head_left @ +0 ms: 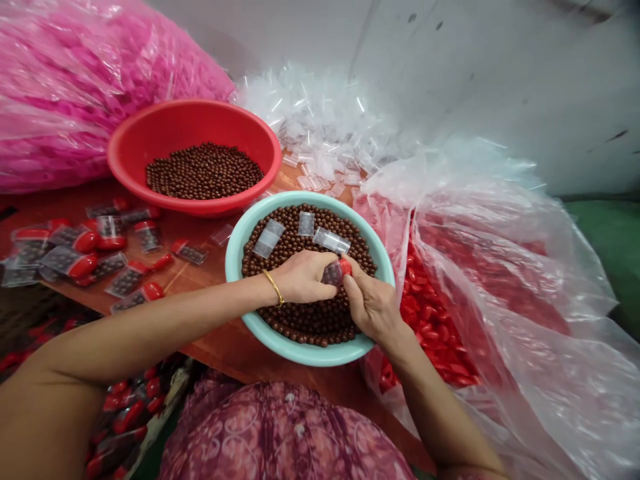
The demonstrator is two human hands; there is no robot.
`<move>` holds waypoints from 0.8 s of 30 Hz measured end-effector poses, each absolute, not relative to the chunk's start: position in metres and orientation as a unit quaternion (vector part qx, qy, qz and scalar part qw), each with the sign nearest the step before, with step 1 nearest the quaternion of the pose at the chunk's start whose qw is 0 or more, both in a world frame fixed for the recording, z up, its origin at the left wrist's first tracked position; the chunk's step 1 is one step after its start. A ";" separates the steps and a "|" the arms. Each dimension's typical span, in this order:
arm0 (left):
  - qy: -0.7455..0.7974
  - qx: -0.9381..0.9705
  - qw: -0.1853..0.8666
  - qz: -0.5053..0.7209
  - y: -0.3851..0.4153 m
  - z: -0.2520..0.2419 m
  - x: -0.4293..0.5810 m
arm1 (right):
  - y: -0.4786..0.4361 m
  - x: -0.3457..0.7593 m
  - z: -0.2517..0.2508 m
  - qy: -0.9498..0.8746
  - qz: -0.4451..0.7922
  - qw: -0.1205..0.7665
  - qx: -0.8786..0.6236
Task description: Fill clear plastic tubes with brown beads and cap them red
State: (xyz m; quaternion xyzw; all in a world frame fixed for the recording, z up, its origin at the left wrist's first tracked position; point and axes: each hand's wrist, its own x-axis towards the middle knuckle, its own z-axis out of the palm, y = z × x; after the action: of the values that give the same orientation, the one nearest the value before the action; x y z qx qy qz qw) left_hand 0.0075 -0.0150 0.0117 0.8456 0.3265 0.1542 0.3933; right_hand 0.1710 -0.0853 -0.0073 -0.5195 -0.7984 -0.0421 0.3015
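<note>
Above a pale turquoise basin (235, 280) full of small brown balls (305, 333), both my hands meet on one small clear container (332, 273) with a red cap (345, 267). Dark balls show through its wall. My left hand (303, 277), with a gold bangle at the wrist, is closed around the clear body. The fingers of my right hand (373, 300) are closed on the red cap end. Three clear plastic containers (269, 238) lie on the balls behind my hands.
A red basin (117, 160) of similar balls stands behind on the left. Filled red-capped containers (75, 253) lie at the table's left, with more in a box below. Bags of red caps (425, 320), pink parts (100, 87) and clear containers (320, 113) surround the basins.
</note>
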 end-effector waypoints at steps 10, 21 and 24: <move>0.356 0.861 0.335 0.139 -0.019 0.018 0.012 | -0.086 0.171 0.002 -0.726 0.178 0.354 -0.562; 0.351 0.857 0.348 0.143 -0.018 0.014 0.006 | -0.094 0.164 -0.006 -0.719 0.230 0.328 -0.568; 0.353 0.858 0.350 0.132 -0.019 0.010 0.006 | -0.093 0.165 -0.008 -0.755 0.152 0.263 -0.581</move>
State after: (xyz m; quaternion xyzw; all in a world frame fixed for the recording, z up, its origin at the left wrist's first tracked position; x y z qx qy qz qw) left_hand 0.0059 -0.0187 0.0104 0.8577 0.3532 0.1317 0.3497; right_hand 0.1645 -0.0927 -0.0077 -0.5815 -0.7545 0.1523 0.2634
